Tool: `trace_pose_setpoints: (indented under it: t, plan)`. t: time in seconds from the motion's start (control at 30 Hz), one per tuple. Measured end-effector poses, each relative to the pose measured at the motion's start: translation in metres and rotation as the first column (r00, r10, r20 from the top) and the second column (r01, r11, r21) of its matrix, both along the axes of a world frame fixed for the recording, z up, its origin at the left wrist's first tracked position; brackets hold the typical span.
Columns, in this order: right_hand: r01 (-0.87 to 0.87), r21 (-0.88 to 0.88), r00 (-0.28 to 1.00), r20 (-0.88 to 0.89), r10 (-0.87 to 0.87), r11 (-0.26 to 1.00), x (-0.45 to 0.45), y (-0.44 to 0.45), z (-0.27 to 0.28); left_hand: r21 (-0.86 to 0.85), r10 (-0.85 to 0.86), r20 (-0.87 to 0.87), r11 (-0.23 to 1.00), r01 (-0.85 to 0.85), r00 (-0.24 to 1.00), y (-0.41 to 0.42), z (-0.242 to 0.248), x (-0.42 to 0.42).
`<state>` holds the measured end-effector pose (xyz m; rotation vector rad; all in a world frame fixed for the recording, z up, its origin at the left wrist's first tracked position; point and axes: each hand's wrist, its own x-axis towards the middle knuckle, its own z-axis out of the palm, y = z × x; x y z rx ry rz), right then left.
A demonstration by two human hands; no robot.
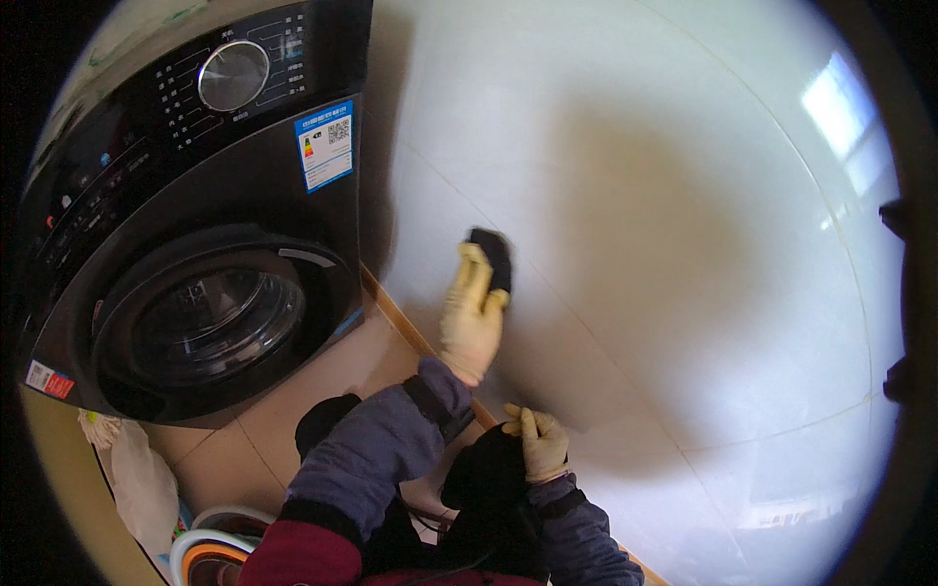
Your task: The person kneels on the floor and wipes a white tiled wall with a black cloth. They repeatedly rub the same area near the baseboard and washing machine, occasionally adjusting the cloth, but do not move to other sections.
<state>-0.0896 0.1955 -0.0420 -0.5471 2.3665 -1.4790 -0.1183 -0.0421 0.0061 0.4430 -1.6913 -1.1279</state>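
Observation:
My left hand (473, 315), in a pale yellow glove, holds a black pad or cloth (495, 256) against the glossy white tiled wall (542, 190). The hand is slightly blurred, and its fingers lie along the pad's left side. Lower down, my right hand (542, 443) wears a matching glove and has curled fingers. It is beside my dark-clad knee (484, 465), close to the wall. Nothing shows in it, though its palm side is hidden.
A black front-loading washing machine (293, 212) stands to the left, its door (212, 315) facing me. A brown strip (396, 315) runs along the wall's foot above beige floor tiles (234, 454). Basins (212, 538) and a white plastic bag (139, 483) sit at lower left.

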Motion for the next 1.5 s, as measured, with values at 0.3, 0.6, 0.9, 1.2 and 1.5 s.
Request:
trace_pose_setpoints:
  t: [0.3, 0.6, 0.9, 1.2, 1.5]
  plan:
    - [0.017, -0.061, 0.999, 0.037, -0.015, 0.998, 0.002, 0.0, 0.0, -0.726, -0.039, 0.151, 0.673, 0.138, 0.988, 0.009, 0.037, 0.02]
    - [0.018, -0.077, 0.999, 0.042, -0.015, 0.997, 0.002, -0.002, 0.006, 0.425, -0.115, -0.001, 0.899, 0.104, 0.993, -0.045, -0.024, -0.008]
    - [0.051, -0.009, 0.998, 0.028, -0.051, 0.999, 0.002, 0.001, -0.008, -0.498, -0.175, 0.137, 0.839, 0.22, 0.975, 0.01, 0.043, 0.021]
    - [0.04, -0.06, 0.999, 0.029, -0.038, 0.997, 0.003, -0.001, 0.002, -0.418, -0.101, 0.226, 0.889, 0.19, 0.969, -0.004, 0.041, 0.019]
    - [0.061, -0.092, 0.998, 0.033, -0.058, 0.994, 0.005, -0.005, 0.004, 0.388, -0.173, 0.399, 0.922, 0.005, 0.901, -0.015, -0.028, -0.001]
